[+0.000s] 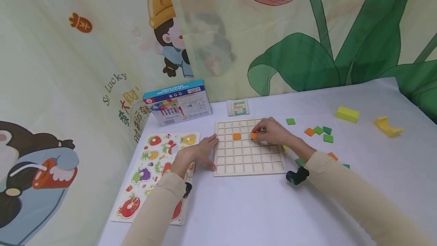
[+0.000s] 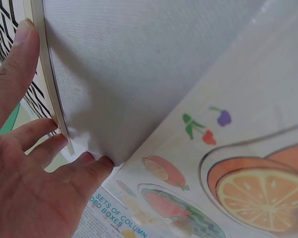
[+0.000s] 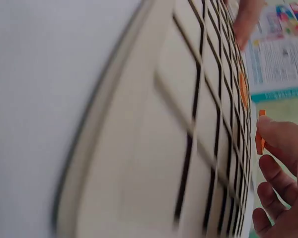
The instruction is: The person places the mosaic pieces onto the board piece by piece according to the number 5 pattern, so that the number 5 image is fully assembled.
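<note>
A wooden grid board (image 1: 235, 159) lies flat on the white table, with one orange square tile (image 1: 237, 136) in a cell of its upper half. My right hand (image 1: 274, 131) pinches another orange tile (image 3: 260, 134) by its edges between thumb and fingers, over the board a little right of the first. At the board's left edge rests my left hand (image 1: 199, 153), thumb and fingers spread and nearly straight. In the left wrist view its thumb and some fingertips touch the board's rim (image 2: 52, 94), and nothing is held in it.
A fruit picture board (image 1: 158, 177) lies at left, partly under the left forearm. Behind stand a blue-topped box (image 1: 181, 103) and a small pattern card (image 1: 238, 107). Several green and orange tiles (image 1: 328, 138) are scattered at right, near a yellow block (image 1: 347, 114) and a yellow curved piece (image 1: 388, 127).
</note>
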`<act>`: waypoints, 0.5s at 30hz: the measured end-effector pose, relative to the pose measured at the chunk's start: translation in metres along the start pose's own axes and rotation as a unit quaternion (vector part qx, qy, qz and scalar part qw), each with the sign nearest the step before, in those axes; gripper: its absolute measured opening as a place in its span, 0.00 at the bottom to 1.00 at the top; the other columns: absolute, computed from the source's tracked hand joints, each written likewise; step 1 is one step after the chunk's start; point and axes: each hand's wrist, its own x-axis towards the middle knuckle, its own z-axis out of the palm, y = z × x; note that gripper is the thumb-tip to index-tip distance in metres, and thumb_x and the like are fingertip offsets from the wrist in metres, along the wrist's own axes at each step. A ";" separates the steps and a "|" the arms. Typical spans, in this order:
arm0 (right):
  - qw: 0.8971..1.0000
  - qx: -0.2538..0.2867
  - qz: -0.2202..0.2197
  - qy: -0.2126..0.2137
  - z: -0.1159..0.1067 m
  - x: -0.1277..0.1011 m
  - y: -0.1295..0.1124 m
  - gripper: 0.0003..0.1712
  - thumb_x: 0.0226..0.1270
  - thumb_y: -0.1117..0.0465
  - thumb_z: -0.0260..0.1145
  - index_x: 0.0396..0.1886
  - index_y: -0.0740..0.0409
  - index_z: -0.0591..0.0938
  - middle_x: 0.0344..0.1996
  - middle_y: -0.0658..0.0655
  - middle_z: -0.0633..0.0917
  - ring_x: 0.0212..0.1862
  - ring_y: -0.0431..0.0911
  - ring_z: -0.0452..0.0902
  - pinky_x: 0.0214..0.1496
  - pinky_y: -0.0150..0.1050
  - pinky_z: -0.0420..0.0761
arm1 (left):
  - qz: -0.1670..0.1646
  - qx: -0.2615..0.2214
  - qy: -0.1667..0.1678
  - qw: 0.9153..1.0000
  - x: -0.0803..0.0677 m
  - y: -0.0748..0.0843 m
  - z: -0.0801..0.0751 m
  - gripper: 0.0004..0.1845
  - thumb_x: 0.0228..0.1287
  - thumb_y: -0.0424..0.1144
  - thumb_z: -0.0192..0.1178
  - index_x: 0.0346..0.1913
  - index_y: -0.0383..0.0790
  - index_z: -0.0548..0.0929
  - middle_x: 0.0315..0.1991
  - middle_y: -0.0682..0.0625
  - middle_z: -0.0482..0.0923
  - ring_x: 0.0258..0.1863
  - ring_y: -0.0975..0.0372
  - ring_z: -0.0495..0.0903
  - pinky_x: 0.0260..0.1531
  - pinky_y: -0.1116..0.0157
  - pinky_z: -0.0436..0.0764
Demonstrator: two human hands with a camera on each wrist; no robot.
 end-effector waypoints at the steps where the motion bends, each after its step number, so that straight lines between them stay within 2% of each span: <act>1: 1.000 -0.006 -0.012 -0.002 0.006 0.003 -0.006 0.16 0.58 0.57 0.72 0.46 0.56 0.87 0.48 0.57 0.83 0.55 0.53 0.69 0.60 0.52 0.71 | 0.001 0.000 0.000 1.000 0.001 0.000 0.001 0.54 0.51 0.48 0.73 0.77 0.48 0.52 0.80 0.54 0.37 0.79 0.53 0.40 0.76 0.50 0.52; 4: 0.999 -0.030 -0.045 0.001 0.024 0.010 -0.019 0.15 0.57 0.57 0.73 0.43 0.56 0.87 0.45 0.56 0.84 0.51 0.51 0.71 0.55 0.48 0.71 | 0.003 -0.002 0.000 1.000 0.003 0.001 0.003 0.54 0.51 0.49 0.74 0.77 0.49 0.52 0.80 0.55 0.37 0.79 0.54 0.40 0.76 0.50 0.52; 8: 0.997 -0.049 -0.059 0.009 0.037 0.013 -0.030 0.14 0.56 0.57 0.74 0.43 0.56 0.88 0.42 0.55 0.85 0.46 0.49 0.70 0.47 0.42 0.69 | 0.006 0.002 -0.001 1.000 0.005 0.001 0.003 0.54 0.51 0.49 0.73 0.77 0.49 0.52 0.80 0.55 0.37 0.79 0.54 0.40 0.76 0.51 0.52; 15: 0.995 -0.069 -0.074 0.021 0.047 0.017 -0.037 0.14 0.58 0.55 0.72 0.43 0.54 0.88 0.42 0.53 0.85 0.45 0.49 0.70 0.48 0.45 0.70 | 0.005 0.014 -0.006 1.000 0.000 -0.001 -0.001 0.53 0.53 0.49 0.72 0.77 0.47 0.51 0.80 0.54 0.36 0.79 0.53 0.39 0.77 0.53 0.51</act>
